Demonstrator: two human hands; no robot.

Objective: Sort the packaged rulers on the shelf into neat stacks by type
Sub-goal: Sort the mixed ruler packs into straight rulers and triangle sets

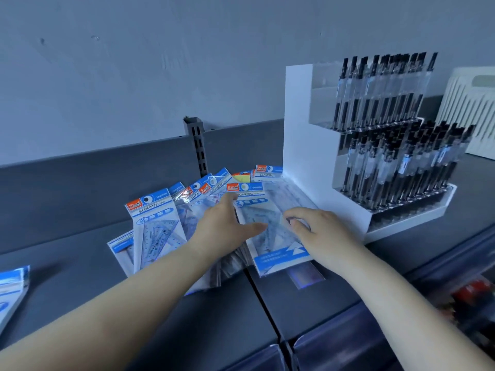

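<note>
Clear plastic packets of geometric rulers (184, 210), each with a blue-and-white header card and a red logo, lie fanned in a loose overlapping pile on the dark grey shelf (80, 263). I see my left hand (225, 226) lying flat on the middle of that fan, fingers straight and reaching toward the header of the front ruler packet (257, 210), thumb stretched to the right across its clear face. My right hand (318, 231) rests on the same packet's right side, fingers curled down with the tips pressing the plastic; I cannot tell whether the thumb is under the edge, so it touches rather than plainly grips. That packet sits between the two hands, its blue bottom band (281, 257) just beside my right wrist. One ruler packet reading GEOMETRIC (156, 223) lies well left of my left hand, tilted, on top of others. Another stack of blue-edged packets (12, 287) sits apart at the far left edge of the shelf.

Just right of the pile, touching its back packets, stands a white tiered display stand (308, 145) filled with upright black-and-clear pens (385, 92). Behind it is a cream slatted plastic basket (471, 108). A dark slotted metal upright (197, 145) rises from the shelf's back panel against a grey wall (134, 62).
</note>
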